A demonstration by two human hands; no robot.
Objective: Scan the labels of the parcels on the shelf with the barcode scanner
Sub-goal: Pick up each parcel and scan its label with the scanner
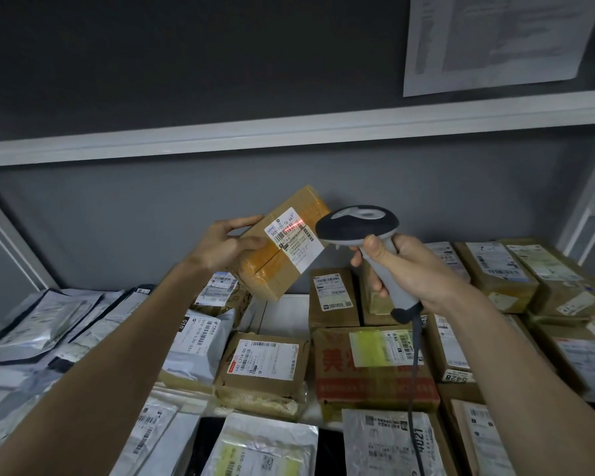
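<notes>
The left hand (pixel 225 243) holds a small brown cardboard parcel wrapped in yellowish tape (pixel 282 242) tilted above the shelf, fingers curled round its left edge. The right hand (pixel 404 266) has a closed grip on the handle of a grey and black barcode scanner (pixel 358 223) — its head sits just beside the parcel's white shipping label (pixel 294 238), where a red scan line falls. Below, cardboard boxes and grey plastic mailers (pixel 200 341) crowd the white shelf (pixel 285 312).
</notes>
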